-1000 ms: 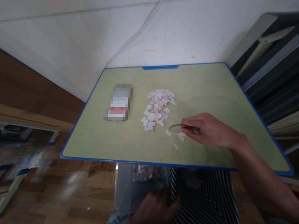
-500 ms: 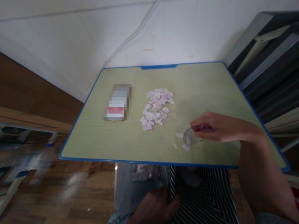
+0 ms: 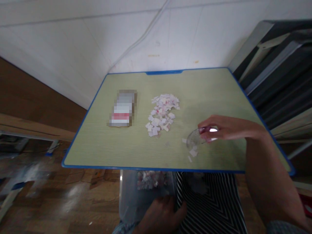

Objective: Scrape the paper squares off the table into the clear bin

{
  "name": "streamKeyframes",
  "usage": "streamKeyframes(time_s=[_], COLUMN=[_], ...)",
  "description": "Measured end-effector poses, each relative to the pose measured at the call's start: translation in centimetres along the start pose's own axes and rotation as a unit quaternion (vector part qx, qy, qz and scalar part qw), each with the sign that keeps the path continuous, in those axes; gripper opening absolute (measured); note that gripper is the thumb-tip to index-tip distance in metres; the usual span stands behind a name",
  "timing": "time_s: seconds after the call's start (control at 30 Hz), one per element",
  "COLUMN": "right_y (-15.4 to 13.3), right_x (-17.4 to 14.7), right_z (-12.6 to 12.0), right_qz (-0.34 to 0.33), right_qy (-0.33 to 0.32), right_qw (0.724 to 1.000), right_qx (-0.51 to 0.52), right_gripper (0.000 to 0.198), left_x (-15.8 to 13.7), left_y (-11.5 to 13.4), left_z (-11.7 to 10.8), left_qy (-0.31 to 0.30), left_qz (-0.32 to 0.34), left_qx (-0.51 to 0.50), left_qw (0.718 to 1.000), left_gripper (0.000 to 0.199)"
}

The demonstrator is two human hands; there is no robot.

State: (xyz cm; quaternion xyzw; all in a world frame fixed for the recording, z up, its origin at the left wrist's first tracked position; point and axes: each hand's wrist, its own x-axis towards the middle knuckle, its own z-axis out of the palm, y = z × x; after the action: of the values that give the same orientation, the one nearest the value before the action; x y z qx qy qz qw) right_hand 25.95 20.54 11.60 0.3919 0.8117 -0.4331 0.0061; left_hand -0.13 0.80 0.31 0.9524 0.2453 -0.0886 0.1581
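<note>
My right hand (image 3: 216,128) is closed around a clear cup (image 3: 195,139), tipped with its mouth toward the left, low over the green tabletop (image 3: 117,146). A few paper scraps (image 3: 193,152) lie on the table at the mouth of the cup. Left of it is a loose pile of small white and pinkish paper pieces (image 3: 162,113). Below the table's front edge, my left hand (image 3: 162,213) has its fingers curled over the near right rim of a clear plastic bin (image 3: 124,195). Similar scraps (image 3: 151,180) fill the bin's far part.
A blurred-out flat object (image 3: 122,109) lies on the left of the table. A blue rim (image 3: 151,169) borders the tabletop. Behind it rises a white wall (image 3: 136,22) with a cable. Folded dark panels (image 3: 287,65) stand to the right, and striped fabric (image 3: 214,198) covers my lap.
The cup has moved slightly left and now shows more of its side. One narrow scrap near its mouth has shifted right and toward me. My left hand is about where it was.
</note>
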Motion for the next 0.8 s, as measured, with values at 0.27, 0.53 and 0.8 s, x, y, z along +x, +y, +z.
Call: streamKeyframes(time_s=[0.27,0.53,0.8], right_y=[2.3,0.7,0.0], right_x=[2.0,-0.1,-3.4], right_z=[0.0,3.1,5.9], right_qz=[0.051,0.06,0.072], right_qy=[0.102,0.058,0.099], right_qw=[0.992,0.996,0.992], right_qx=[-0.052,-0.016,-0.018], right_gripper=[0.036,0.036,0.031], left_x=[0.0,-0.1,-0.1], left_y=[0.1,0.0,-0.1], left_z=[-0.5,-0.5,-0.9], left_qy=[-0.044,-0.04,-0.061], left_qz=[0.001,-0.013,-0.019], left_qx=[-0.009,-0.022,-0.048], left_qw=[0.999,0.999,0.997], left_gripper=[0.039,0.039,0.043])
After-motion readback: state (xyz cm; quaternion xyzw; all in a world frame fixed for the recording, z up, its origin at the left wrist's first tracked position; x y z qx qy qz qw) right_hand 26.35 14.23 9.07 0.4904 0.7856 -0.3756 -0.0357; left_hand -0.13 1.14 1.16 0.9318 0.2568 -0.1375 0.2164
